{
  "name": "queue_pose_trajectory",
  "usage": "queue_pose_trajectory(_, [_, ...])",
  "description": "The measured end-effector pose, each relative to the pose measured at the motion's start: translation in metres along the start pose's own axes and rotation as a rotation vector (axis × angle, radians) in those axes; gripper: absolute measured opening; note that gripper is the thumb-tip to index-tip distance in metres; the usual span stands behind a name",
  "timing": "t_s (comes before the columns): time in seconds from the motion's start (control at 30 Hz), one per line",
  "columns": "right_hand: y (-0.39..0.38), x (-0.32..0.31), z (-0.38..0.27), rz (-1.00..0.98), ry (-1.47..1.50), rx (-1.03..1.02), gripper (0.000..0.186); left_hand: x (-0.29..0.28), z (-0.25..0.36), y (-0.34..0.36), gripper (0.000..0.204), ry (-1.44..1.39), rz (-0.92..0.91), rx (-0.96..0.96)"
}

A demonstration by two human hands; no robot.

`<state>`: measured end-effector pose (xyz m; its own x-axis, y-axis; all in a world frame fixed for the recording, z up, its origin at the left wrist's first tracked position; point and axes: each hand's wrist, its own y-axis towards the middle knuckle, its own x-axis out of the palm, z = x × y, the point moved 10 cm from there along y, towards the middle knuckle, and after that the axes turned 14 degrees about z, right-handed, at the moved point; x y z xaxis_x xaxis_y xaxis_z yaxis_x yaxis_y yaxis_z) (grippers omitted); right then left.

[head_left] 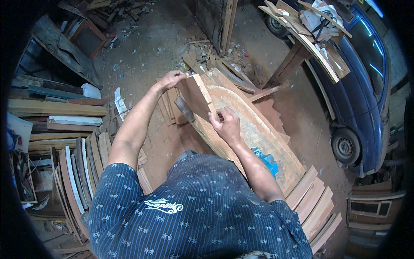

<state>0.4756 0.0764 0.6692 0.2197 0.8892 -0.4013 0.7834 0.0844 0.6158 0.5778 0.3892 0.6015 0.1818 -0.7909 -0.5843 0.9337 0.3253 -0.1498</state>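
A flat brown wooden board (195, 96) stands on edge over the near-left side of the workbench (258, 134). At the board's far upper corner, my left hand (171, 80) grips it with the fingers curled over the edge. My right hand (227, 124) holds the near end, thumb against the board and the other fingers bent; part of those fingertips is hidden. Beside my right forearm a blue power tool (265, 161) lies on the bench, partly covered by the arm. A short dark wood block (184, 108) juts out from the bench's left edge, close to the board.
Stacked planks (60, 108) fill the left side. More cut boards (312, 198) lie at the bench's near right end. Wood scraps (196, 58) litter the floor beyond the bench. A raised wooden table (302, 34) holds loose pieces, next to a blue car (358, 95) at right.
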Motion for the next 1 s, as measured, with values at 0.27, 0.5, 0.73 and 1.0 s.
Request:
queue_pose_trajectory(0.27, [0.012,0.016,-0.003,-0.054,0.009,0.053,0.030,-0.007,-0.013,0.012,0.055,-0.008,-0.020,-0.034])
queue_pose_trajectory(0.5, [0.022,0.030,-0.010,-0.062,-0.017,0.044,0.031,-0.015,-0.019,0.022,0.055,-0.003,-0.064,-0.010])
queue_pose_trajectory(0.73, [0.026,0.034,-0.010,-0.078,0.000,0.042,0.030,-0.012,-0.016,0.018,0.040,-0.046,-0.071,-0.083])
queue_pose_trajectory(1.0, [0.030,0.034,-0.016,-0.083,0.018,0.035,0.029,-0.017,-0.023,0.021,0.042,-0.026,-0.043,-0.099])
